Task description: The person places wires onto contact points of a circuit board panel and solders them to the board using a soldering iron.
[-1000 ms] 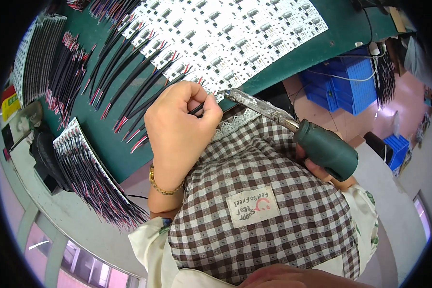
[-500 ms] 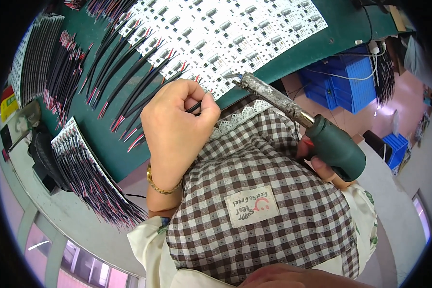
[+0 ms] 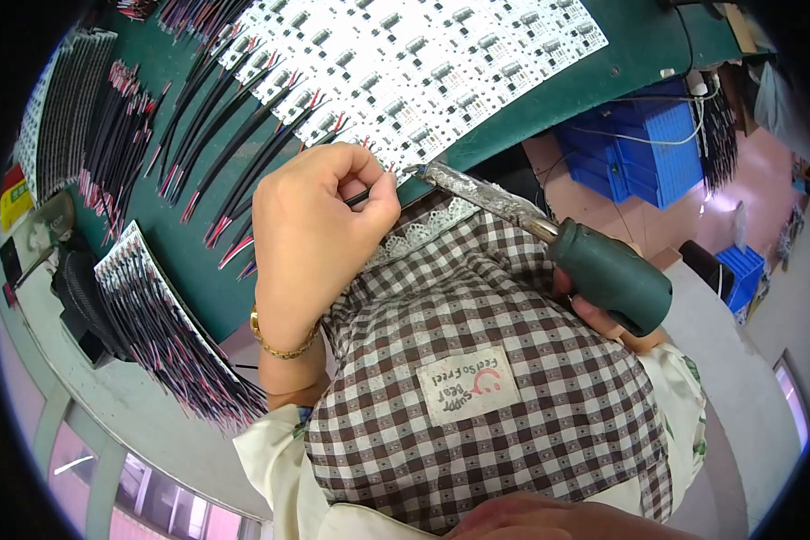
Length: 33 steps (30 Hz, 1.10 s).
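My left hand point(image 3: 310, 225) is closed in a fist, pinching a thin black wire point(image 3: 362, 194) with red and white ends at the near edge of a large white panel of circuit boards point(image 3: 405, 63). My right hand point(image 3: 603, 315), mostly hidden, grips the dark green handle of a soldering iron point(image 3: 607, 270). Its metal shaft and tip point(image 3: 423, 169) reach left to the wire end at the panel's edge. A gold bracelet point(image 3: 279, 346) is on my left wrist.
A green bench top point(image 3: 198, 270) holds rows of black cut wires point(image 3: 225, 126) and a fanned stack of wires point(image 3: 153, 315) at lower left. Blue plastic crates point(image 3: 639, 153) stand on the floor at right. A checked apron point(image 3: 477, 360) covers my front.
The soldering iron has swung back and forth slightly; its tip now meets the wire end at the board edge. My left hand has stayed at the same spot.
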### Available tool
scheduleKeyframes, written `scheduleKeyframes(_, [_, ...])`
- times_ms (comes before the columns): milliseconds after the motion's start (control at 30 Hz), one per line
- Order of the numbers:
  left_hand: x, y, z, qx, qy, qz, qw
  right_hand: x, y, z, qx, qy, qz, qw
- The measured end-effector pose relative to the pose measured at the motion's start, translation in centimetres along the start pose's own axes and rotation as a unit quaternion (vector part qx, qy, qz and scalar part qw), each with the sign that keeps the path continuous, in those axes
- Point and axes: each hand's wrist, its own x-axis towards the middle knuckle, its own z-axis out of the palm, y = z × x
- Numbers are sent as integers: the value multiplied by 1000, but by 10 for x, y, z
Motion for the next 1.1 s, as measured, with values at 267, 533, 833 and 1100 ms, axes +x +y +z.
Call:
scheduleKeyframes(267, [1, -1, -2, -7, 4, 3, 1000, 5, -1, -2, 7, -19, -38, 999])
scheduleKeyframes(533, [-4, -1, 1, 17, 17, 32, 999, -2, -22, -1, 200, 12, 132, 971])
scheduleKeyframes(833, [-10, -6, 5, 0, 67, 66, 996, -3, -8, 19, 336, 121, 145, 923])
scheduleKeyframes(1100, [-5, 1, -22, 146, -1, 91, 985, 17, 20, 25, 368, 175, 104, 907])
